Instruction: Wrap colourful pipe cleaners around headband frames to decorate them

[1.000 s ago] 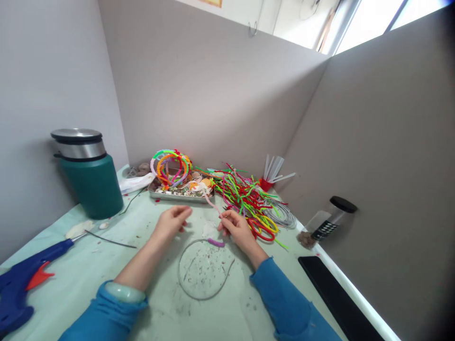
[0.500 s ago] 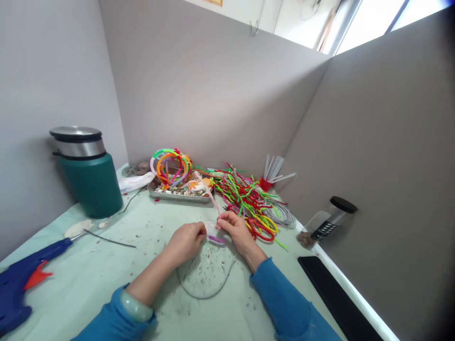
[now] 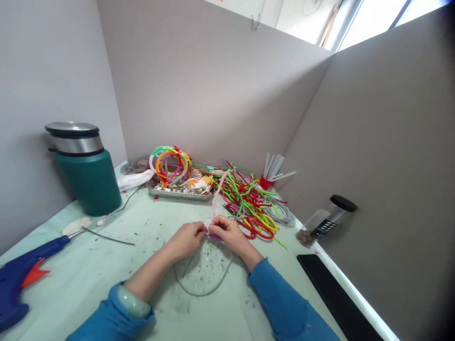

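Over the middle of the table my left hand is closed, its thumb and index finger pinching one end of a wire piece wrapped in purple fuzz. From this piece a thin grey wire seems to curve down in an open loop above the table. Close beside it, my right hand pinches a pink pipe cleaner, whose free length sticks up and away toward the back. The two sets of fingertips almost meet. They hide most of the purple part and the pink pipe cleaner's lower end.
Behind my hands stand a metal tray of shells with colourful rings, a pile of pipe cleaners, red-handled scissors and a wire coil. A glue gun and green tumbler are left; a jar is right.
My right hand has moved left, closer to my left hand, and covers more of the purple part. The pink pipe cleaner has swung from leaning left to leaning right.
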### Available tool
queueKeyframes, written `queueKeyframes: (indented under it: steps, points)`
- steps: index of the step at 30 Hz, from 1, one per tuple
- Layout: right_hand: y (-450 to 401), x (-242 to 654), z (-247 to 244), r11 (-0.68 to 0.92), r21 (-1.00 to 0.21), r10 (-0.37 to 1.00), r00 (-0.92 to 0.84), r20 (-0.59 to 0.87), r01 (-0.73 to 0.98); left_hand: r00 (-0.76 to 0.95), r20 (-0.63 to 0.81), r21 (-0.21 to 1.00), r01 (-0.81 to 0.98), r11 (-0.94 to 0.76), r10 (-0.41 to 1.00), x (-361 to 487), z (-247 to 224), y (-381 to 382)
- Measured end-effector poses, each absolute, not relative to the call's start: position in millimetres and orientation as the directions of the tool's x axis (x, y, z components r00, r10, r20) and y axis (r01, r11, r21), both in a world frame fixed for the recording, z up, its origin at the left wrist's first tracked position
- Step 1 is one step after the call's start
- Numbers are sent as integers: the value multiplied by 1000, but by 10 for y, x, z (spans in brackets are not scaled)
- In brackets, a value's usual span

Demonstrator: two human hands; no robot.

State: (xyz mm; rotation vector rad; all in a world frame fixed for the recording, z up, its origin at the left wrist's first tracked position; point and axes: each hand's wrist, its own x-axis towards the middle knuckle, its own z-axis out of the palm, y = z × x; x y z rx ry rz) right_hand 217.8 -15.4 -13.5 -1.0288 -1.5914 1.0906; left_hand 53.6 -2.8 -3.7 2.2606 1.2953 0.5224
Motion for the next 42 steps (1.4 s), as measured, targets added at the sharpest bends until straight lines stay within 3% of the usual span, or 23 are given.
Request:
queueKeyframes:
  steps: [7,20,26,30,37,42]
  points:
    - [-156,2169,-134,336,-909,931,-238,279,249,493,63,580,690,-434,868,527,3,-27]
    - [-123,2161,-218,341,-880,936,-206,286,329,534,95,582,655,-482,840,522,-29,-24]
    - [-131,2128,-238,388,-829,922,-185,341,403,550,66,664,599,-448,833,516,-21,-37]
    - [-139,2114,-207,336,-880,940,-179,290,336,542,64,681,591,-434,838,526,-39,-32]
    - [-153,2208,-94,214,-976,920,-343,190,33,560,68,645,607,-465,825,515,-63,-11]
    - [-133,2206,-144,205,-978,945,-269,185,45,570,79,649,593,-476,818,505,-45,-26]
